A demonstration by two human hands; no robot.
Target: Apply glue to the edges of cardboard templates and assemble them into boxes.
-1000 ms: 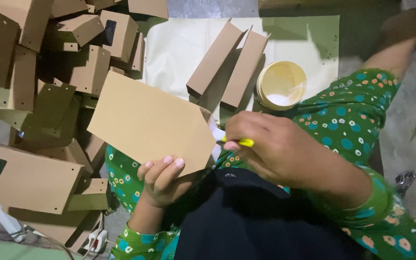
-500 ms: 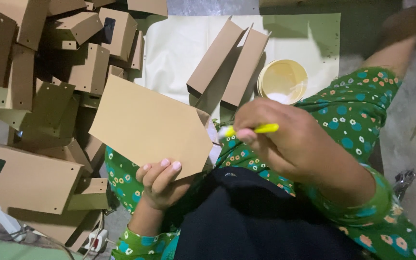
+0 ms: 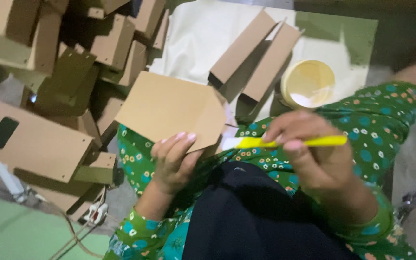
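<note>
Head view, left hand: the left hand [image 3: 173,161] has its fingers curled round the lower edge of a flat brown cardboard sheet with one pointed end [image 3: 169,108], fingertips pressed on the face of the sheet and pinching it upright and tilted.
Head view, cardboard sheet: held above the lap, its pointed end turned toward the right hand, its lower corner close to the brush tip.
Head view, right hand: the right hand [image 3: 314,151] has its fingers closed together around a slim yellow-handled brush with a white tip [image 3: 285,142], which lies roughly level with its white tip pointing at the sheet.
Head view, lap: green flowered sleeves and a dark cloth over the knees, below both hands.
Head view, round pot: a shallow cream-coloured round tub [image 3: 308,83] stands open on a pale sheet on the floor [image 3: 193,33], just beyond the right hand.
Head view, folded boxes: two long brown cardboard boxes [image 3: 256,55] lie side by side next to the tub.
Head view, stack: a heap of brown cardboard boxes [image 3: 49,72] is piled to the left, well apart from the brush.
</note>
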